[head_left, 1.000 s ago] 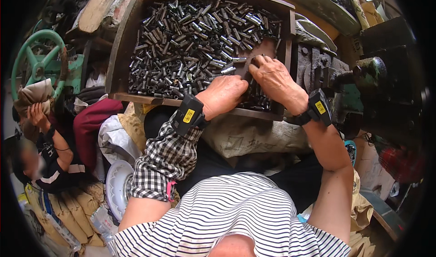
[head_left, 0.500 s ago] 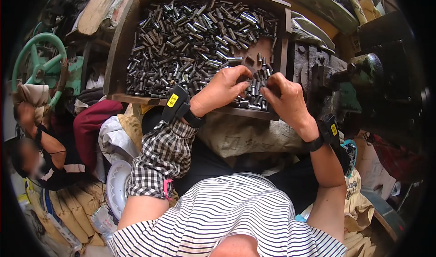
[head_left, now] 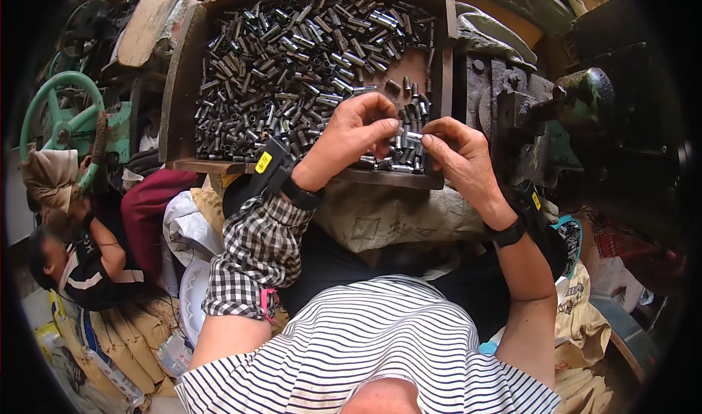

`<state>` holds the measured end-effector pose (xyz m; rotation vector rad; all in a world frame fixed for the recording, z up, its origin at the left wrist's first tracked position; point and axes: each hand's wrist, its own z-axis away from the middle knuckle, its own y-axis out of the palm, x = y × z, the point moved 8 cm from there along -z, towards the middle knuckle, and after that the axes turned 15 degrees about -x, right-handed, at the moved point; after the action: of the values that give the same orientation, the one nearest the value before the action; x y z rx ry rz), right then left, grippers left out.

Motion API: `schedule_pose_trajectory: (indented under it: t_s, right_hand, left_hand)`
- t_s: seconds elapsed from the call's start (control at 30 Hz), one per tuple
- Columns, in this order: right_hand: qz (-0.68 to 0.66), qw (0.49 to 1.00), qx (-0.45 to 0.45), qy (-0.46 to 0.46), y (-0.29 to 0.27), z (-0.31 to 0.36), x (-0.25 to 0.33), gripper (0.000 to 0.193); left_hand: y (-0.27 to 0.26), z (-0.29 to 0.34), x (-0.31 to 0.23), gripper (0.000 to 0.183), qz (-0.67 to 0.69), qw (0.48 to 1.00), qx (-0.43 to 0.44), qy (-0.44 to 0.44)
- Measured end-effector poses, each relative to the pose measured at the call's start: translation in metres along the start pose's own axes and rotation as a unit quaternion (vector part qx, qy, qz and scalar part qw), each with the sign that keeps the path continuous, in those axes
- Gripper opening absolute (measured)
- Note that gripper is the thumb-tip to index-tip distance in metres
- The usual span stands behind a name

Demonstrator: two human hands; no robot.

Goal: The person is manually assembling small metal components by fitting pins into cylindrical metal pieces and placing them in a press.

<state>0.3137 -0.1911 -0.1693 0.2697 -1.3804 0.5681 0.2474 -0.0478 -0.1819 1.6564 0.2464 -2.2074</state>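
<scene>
A wooden tray in front of me holds a heap of short metal tubes, some dark and some shiny. Above its near right corner both my hands work close together. My right hand pinches a shiny metal tube between thumb and forefinger, its free end toward the left hand. Thumb and bent fingers of my left hand close at a small metal tube, partly hidden by the fingers. Several tubes stand or lie just beneath and beyond the fingertips.
To the right stands a dark, greasy machine. A green handwheel is at the far left, with another person below it. Sackcloth covers my lap under the tray edge. A white basin sits left of my sleeve.
The right hand now shows a shiny tube held out toward the left hand. Both hands remain over the same corner. The view has shifted slightly, and the person at left has moved.
</scene>
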Motion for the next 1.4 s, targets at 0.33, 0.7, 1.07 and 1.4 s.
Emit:
schedule_pose_trajectory:
  t_s: [0.33,0.7,1.07,1.4]
  right_hand:
    - [-0.129,0.988,0.005,0.083,0.003,-0.004,-0.011,0.014]
    - [-0.159,0.981,-0.004,0.111,0.003,-0.006,-0.019,0.014]
    - [-0.261,0.942,0.025,0.210,0.002,-0.004,-0.019,0.018]
    - [-0.191,0.916,0.254,0.245,0.038,0.034,-0.002,0.045]
  left_hand:
    - [0.004,0.004,0.007,0.020,0.134,0.988,0.017,-0.073]
    - [0.005,0.004,0.015,0.020,0.120,0.991,0.001,-0.067]
    - [0.008,0.017,0.003,0.018,0.120,0.992,-0.034,-0.033]
    - [0.038,0.053,0.004,0.034,0.051,0.937,0.328,-0.111]
